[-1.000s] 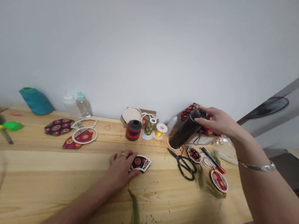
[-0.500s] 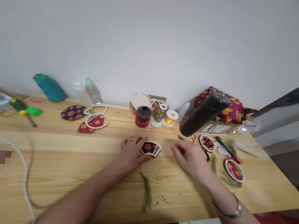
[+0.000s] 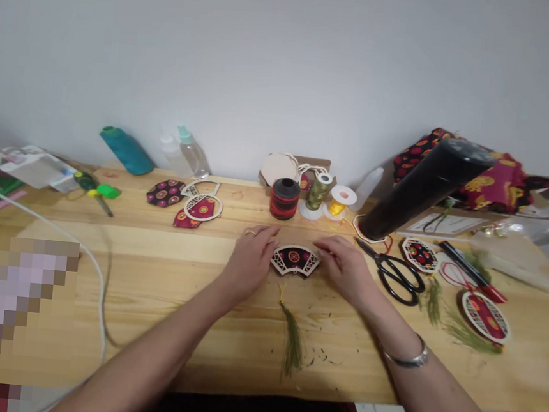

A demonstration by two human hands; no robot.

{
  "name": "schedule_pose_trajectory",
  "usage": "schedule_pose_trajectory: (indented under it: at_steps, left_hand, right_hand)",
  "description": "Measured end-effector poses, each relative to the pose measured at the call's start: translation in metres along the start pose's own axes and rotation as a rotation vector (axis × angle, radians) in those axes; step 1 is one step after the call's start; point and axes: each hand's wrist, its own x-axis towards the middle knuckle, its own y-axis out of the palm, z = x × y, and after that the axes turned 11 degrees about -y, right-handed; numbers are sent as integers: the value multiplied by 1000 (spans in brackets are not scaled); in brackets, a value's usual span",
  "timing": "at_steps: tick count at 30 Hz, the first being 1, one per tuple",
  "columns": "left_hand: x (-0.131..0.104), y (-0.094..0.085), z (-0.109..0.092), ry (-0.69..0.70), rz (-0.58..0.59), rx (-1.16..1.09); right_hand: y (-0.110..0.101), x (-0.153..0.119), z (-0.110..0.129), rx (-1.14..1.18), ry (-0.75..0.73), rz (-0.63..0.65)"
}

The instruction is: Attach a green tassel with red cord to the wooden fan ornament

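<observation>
A fan-shaped pendant [image 3: 294, 257], dark patterned fabric in a pale openwork wooden frame, lies on the wooden table between my hands. My left hand [image 3: 250, 258] holds its left end, thumb and fingers against the frame. At its upper right corner, my right hand [image 3: 343, 266] has its fingers bent in a pinch on the edge; whether they also hold a thread cannot be made out. Just below the pendant lies a green tassel [image 3: 292, 342] with a yellow loop at its top. Black-handled scissors [image 3: 397, 278] rest to the right of my right hand.
Behind my hands stand thread spools [image 3: 284, 198] and a tall black cylinder [image 3: 405, 188]. Finished pendants [image 3: 486, 317] and a marker [image 3: 471, 268] lie at right. Loose frames [image 3: 203, 207], fabric pieces, a teal thread cone [image 3: 126, 151] and a white cable [image 3: 98, 267] are at left.
My right hand has come in to the pendant's right end. My left hand has slid to its left end, uncovering the fabric. The view has turned, and the scissors now show fully.
</observation>
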Motion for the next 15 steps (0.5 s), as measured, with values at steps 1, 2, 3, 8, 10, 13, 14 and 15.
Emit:
schedule_pose_trajectory:
  at_steps: [1, 2, 3, 8, 10, 13, 14, 15]
  left_hand:
    - [-2, 1, 2, 10, -16, -14]
    - [-3, 2, 3, 24, -25, -10]
    - [-5, 3, 4, 38, -29, 8]
    - [-10, -1, 6, 81, 67, 186]
    - [-11, -3, 6, 45, 94, 230]
    - [-11, -4, 6, 11, 131, 279]
    - [-11, -4, 6, 2, 139, 297]
    - [-11, -4, 6, -5, 144, 313]
  right_hand:
    - [1, -2, -1, 6, -22, 7]
    - [1, -4, 0, 8, -36, 22]
    - [-1, -5, 1, 5, -45, 42]
    - [-11, -5, 10, -67, -12, 153]
    - [-13, -5, 11, -111, 18, 186]
    - [-12, -5, 11, -142, 71, 226]
    - [-12, -5, 11, -143, 96, 234]
    - [-11, -5, 11, -140, 124, 237]
